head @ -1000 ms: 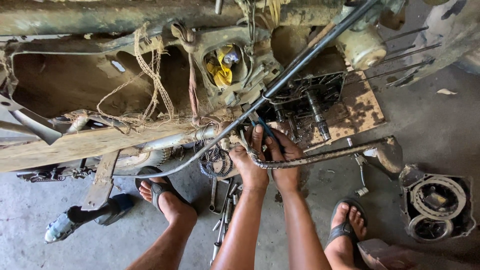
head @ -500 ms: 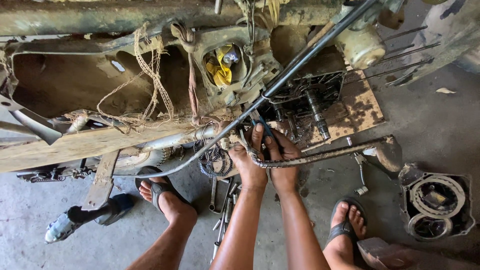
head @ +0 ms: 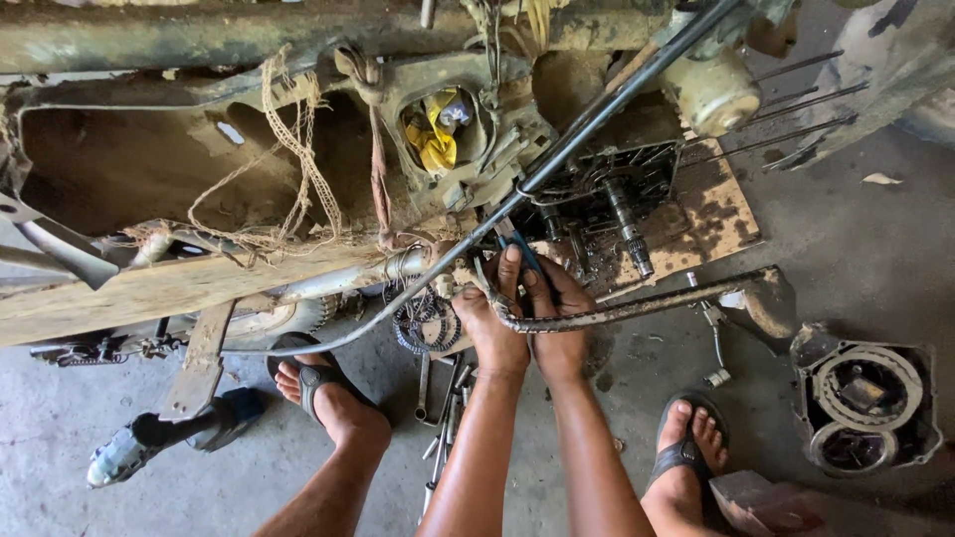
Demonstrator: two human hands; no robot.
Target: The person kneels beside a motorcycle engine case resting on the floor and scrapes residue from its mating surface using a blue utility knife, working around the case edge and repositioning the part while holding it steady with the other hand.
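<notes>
both hands, left hand (head: 489, 323) and right hand (head: 557, 323), stay side by side, clenched on blue-handled pliers (head: 519, 251) at the engine (head: 607, 199), drive chain (head: 637, 310) draped across the right knuckles, nothing shifted since a second ago.

Both hands (head: 527, 323) meet below the open engine (head: 597, 199), round cover (head: 863, 403) lying far right

place: repair workshop | signs: stripped motorcycle frame (head: 298, 60); wrenches (head: 443, 418); stained concrete floor (head: 875, 239)
</notes>
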